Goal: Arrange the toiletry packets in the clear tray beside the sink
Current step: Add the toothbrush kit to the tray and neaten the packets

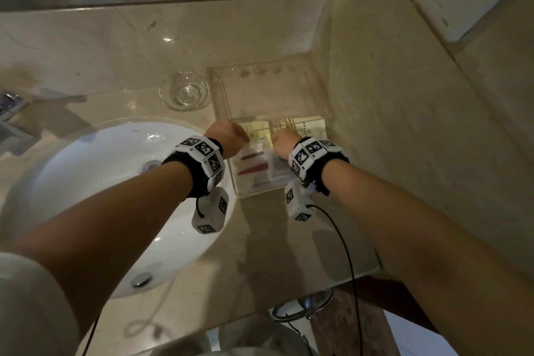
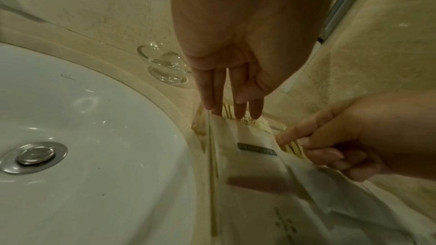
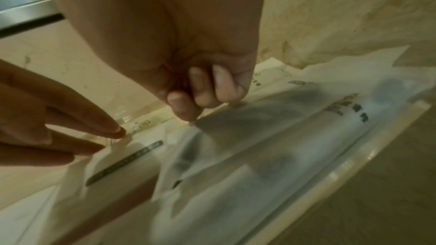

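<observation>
Her right hand [image 3: 200,88] pinched a packet [image 3: 259,137] in the tray [image 1: 228,101]; the left hand's [image 2: 233,74] straight fingers steadied another. Squaring them seemed next.

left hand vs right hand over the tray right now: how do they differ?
Fingers: the left hand has straight fingers pointing down, tips on the packets; the right hand has curled fingers pinching the edge of a translucent packet.
Place: the left hand works the sink-side half of the clear tray; the right hand works the wall-side half.
Shared: both are at the tray's middle, among the packets, each with a marker wristband.
</observation>
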Motion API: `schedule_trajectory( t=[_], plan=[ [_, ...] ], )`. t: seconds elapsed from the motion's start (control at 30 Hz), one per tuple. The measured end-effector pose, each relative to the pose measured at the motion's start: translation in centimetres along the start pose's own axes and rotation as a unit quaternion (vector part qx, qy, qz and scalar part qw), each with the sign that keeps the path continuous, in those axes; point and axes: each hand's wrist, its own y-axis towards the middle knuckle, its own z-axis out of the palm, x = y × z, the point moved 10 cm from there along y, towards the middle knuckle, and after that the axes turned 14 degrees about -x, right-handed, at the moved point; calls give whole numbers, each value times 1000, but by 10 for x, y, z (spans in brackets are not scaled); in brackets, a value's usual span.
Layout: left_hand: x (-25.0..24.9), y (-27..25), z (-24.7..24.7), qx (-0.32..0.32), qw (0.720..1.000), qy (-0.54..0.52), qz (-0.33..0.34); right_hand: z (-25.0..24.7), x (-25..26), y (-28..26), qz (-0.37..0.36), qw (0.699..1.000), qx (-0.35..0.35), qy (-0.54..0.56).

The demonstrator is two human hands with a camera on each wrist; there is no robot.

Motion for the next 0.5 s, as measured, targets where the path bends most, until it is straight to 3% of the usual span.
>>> schedule_trajectory(
  t=[0.5],
  plan=[
    [-3,7,3,-1,1000,-22,-1,-9,-3,-1,-6,1000,-7,-9]
  ],
)
